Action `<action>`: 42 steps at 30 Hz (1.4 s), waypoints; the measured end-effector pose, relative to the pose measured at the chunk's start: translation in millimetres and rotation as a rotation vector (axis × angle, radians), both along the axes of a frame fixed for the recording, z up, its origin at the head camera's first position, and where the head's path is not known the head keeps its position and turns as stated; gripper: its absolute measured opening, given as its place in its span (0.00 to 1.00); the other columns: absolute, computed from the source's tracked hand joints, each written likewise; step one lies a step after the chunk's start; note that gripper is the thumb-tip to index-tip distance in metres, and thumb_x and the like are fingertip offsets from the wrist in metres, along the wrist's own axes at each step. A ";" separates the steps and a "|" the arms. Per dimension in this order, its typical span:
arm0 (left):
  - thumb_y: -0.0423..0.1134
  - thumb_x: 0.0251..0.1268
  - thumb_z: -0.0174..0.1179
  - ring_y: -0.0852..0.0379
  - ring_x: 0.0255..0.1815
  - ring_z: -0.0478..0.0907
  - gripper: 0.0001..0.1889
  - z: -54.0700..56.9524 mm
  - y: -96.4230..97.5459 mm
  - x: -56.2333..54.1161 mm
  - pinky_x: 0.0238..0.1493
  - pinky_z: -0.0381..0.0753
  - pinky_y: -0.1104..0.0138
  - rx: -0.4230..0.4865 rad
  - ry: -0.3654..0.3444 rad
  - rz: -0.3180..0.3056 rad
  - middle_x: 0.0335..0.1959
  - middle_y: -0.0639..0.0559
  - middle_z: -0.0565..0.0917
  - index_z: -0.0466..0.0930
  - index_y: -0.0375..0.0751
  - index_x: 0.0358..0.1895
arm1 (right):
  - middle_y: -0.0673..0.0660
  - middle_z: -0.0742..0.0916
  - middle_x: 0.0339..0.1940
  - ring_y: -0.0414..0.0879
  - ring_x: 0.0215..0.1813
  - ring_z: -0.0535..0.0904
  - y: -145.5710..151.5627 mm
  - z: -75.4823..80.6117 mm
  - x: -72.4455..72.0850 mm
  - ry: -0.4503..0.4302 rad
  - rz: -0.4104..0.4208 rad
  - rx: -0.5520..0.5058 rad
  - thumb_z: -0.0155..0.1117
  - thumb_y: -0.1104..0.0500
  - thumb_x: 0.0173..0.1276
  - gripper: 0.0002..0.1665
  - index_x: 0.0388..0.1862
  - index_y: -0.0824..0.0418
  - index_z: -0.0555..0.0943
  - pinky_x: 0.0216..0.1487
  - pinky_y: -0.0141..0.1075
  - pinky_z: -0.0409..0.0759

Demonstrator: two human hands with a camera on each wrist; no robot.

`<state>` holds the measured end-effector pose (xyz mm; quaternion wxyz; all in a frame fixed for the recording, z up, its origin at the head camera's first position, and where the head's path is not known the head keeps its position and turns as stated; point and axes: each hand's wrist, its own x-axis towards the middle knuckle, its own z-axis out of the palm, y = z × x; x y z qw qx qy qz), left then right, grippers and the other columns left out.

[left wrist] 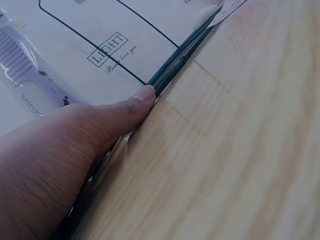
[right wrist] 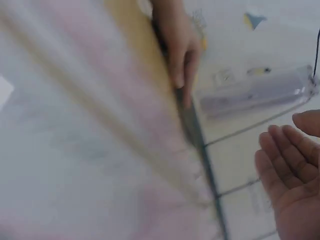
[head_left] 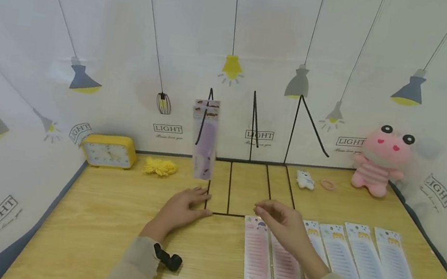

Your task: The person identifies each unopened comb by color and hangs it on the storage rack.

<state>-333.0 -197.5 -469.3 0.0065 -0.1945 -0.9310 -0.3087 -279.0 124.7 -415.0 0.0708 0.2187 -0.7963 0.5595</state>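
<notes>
My left hand [head_left: 182, 208] rests on the wooden table at the front left corner of a black wire rack [head_left: 227, 215]. In the left wrist view its thumb [left wrist: 142, 96] presses on the rack's bottom wire. Packaged purple combs [head_left: 206, 139] hang on the rack's left hook, while the middle and right hooks stand bare. My right hand [head_left: 284, 225] hovers over the top ends of two packaged pink combs [head_left: 254, 266], fingers loosely bent. Nothing shows in its palm [right wrist: 295, 200] in the right wrist view, which is partly blurred.
Several packaged blue combs [head_left: 397, 274] lie fanned out at the right. Along the back wall stand a yellow clock [head_left: 109, 152], a yellow yarn bundle [head_left: 159, 167], a small white figure [head_left: 305, 179], a pink ring [head_left: 328, 185] and a pink plush toy [head_left: 380, 159].
</notes>
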 end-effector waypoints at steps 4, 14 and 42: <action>0.67 0.64 0.61 0.53 0.78 0.58 0.33 -3.1 -6.8 5.2 0.77 0.56 0.48 0.002 0.001 0.018 0.75 0.60 0.67 0.75 0.59 0.70 | 0.54 0.91 0.42 0.50 0.45 0.87 6.7 -37.9 3.1 0.029 -0.039 -0.035 0.64 0.57 0.75 0.09 0.46 0.59 0.87 0.49 0.31 0.84; 0.68 0.64 0.60 0.49 0.78 0.57 0.34 -21.0 -13.8 27.6 0.77 0.55 0.47 -0.020 0.016 0.033 0.75 0.59 0.66 0.75 0.58 0.71 | 0.49 0.87 0.43 0.44 0.44 0.83 6.1 -74.2 13.0 0.457 -0.097 0.276 0.70 0.67 0.64 0.11 0.46 0.60 0.85 0.43 0.37 0.86; 0.67 0.66 0.59 0.51 0.79 0.56 0.33 2.0 4.4 4.0 0.78 0.54 0.48 -0.004 0.005 0.026 0.75 0.61 0.67 0.74 0.59 0.71 | 0.61 0.77 0.59 0.57 0.61 0.69 22.0 -56.1 -4.1 0.292 -0.075 0.592 0.72 0.48 0.62 0.36 0.64 0.64 0.77 0.62 0.56 0.74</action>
